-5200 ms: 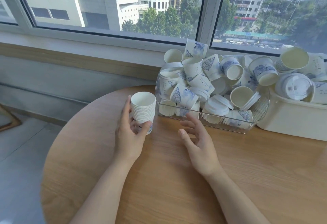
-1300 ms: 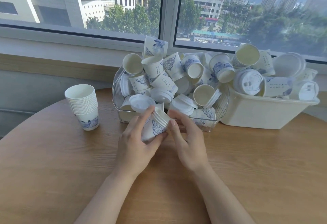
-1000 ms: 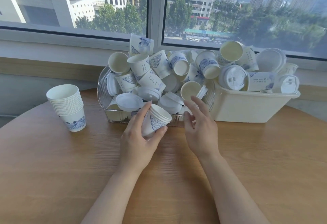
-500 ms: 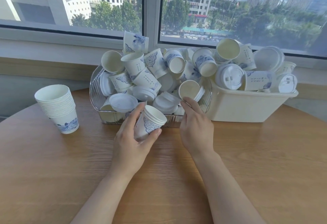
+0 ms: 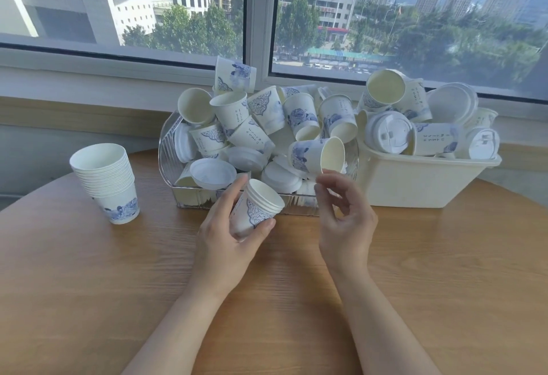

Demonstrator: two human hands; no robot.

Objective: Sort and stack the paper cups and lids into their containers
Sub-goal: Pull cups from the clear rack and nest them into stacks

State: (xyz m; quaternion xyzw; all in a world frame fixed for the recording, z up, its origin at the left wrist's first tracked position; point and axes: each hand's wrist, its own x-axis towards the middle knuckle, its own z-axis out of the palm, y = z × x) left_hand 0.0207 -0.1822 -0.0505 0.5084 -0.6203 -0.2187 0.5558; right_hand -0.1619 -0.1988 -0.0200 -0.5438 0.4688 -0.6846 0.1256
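— Holding what? 
— Left hand point(image 5: 225, 244) grips a short nested stack point(image 5: 256, 210), tilted up-right. Right hand point(image 5: 344, 220) pinches the loose cup point(image 5: 318, 155) lying sideways just above it, mouth facing right, over the clear bin point(image 5: 169, 143).

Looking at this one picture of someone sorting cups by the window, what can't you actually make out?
- Head view: the bottom of the clear bin is buried under piled cups and lids.
- The cream tub has opaque walls, so its lower contents are hidden.
- The left hand covers the base of its small nested cups.
- Whether the right hand has any grip on the tilted cup: fingertips are at its rim, contact unclear.
- Cup lettering: too small.
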